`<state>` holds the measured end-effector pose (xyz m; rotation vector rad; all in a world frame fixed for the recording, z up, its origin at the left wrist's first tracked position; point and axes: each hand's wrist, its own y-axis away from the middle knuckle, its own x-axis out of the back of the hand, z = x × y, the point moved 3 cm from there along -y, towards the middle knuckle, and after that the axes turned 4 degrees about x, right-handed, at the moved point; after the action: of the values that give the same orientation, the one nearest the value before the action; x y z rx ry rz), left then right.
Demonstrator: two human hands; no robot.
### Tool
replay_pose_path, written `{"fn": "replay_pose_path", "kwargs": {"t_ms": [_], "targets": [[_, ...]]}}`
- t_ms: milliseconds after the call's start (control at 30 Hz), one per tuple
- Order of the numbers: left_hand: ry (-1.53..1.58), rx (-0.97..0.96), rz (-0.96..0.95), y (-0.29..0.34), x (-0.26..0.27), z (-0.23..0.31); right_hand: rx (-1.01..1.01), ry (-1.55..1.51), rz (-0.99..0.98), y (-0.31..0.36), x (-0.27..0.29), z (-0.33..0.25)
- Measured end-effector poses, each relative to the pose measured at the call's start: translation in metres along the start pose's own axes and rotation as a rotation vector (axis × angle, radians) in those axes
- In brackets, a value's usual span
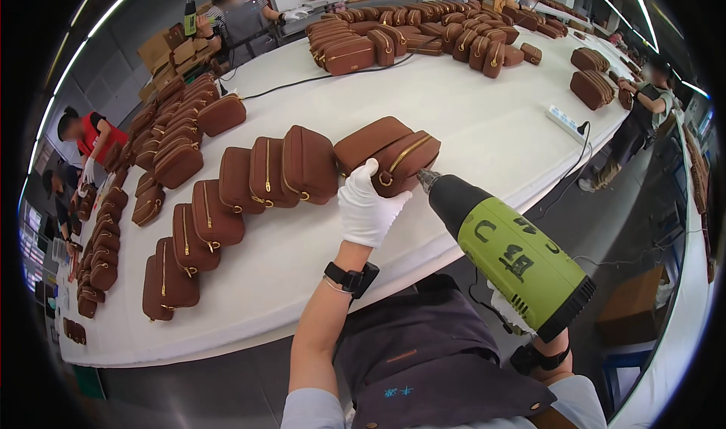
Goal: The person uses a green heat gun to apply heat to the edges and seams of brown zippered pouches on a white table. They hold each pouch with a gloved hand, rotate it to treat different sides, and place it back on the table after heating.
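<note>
My left hand (368, 209), in a white glove, grips the near side of a brown zippered bag (401, 145) on the table. Its thumb lies up against the bag's edge. A gold zipper and a small ring show on this bag. In my right hand (510, 312), gloved and mostly hidden, is a green and black heat gun (514, 255). The metal nozzle points at the bag's right side, very close to it; whether they touch I cannot tell. To the left of my left hand stands a curved row of similar brown bags (261, 173).
The white table (469, 119) carries many more brown bags (348, 51) at the far side and left. A white power strip (566, 123) lies near the right edge. Black cords cross the table. Co-workers stand around it, one holding another heat gun (190, 17). A cardboard box (631, 304) is at lower right.
</note>
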<state>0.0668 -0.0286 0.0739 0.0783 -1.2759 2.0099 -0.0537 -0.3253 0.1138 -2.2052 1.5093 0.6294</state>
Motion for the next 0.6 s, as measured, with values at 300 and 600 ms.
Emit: {"fn": "replay_pose_path", "kwargs": {"t_ms": [300, 600], "targets": [[0.010, 0.089, -0.031, 0.002, 0.009, 0.004, -0.050, -0.025, -0.001, -0.001, 0.003, 0.002], [-0.057, 0.113, -0.194, 0.049, 0.034, -0.036, -0.048, 0.171, -0.045, -0.005, 0.008, 0.009]]}}
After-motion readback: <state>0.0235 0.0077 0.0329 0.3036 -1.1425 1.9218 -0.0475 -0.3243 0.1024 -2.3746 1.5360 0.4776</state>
